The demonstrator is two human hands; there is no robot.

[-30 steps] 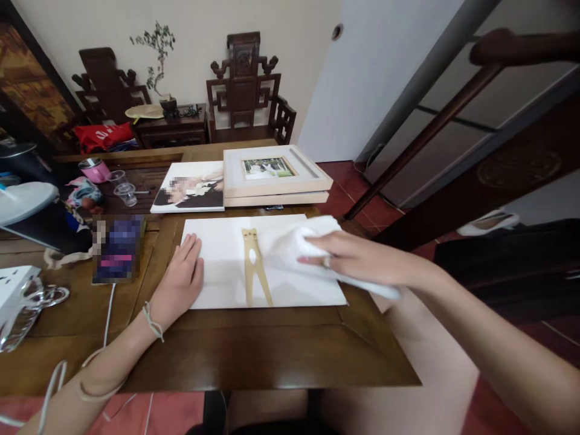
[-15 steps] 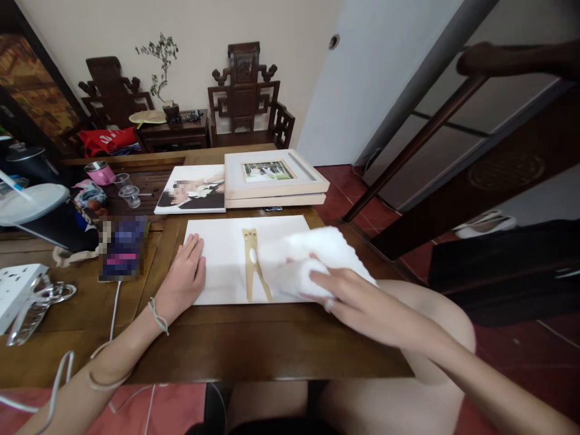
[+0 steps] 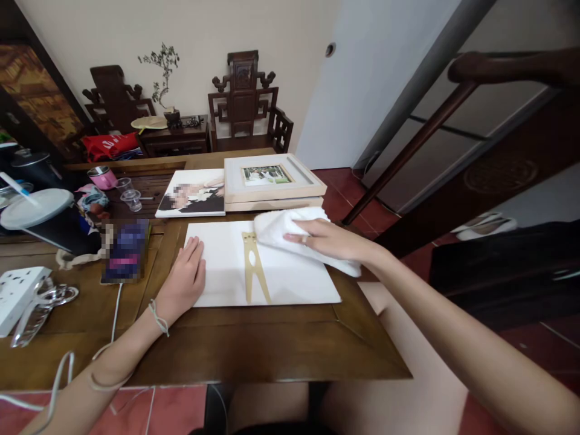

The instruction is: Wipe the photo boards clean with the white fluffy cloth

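A white board, the back of a picture frame, lies flat on the wooden table with a tan stand leg down its middle. My left hand rests flat on its left edge, fingers stretched out. My right hand presses a white cloth onto the board's upper right part, fingers laid over the cloth.
Behind the board lie a stack of pale framed photos and a canvas print. To the left are a phone with a cable, a white power strip, plastic cups and a pink cup. Carved chairs stand behind.
My right hand swept the cloth from the board's lower right up to its upper right. My left hand has stayed flat on the left edge.
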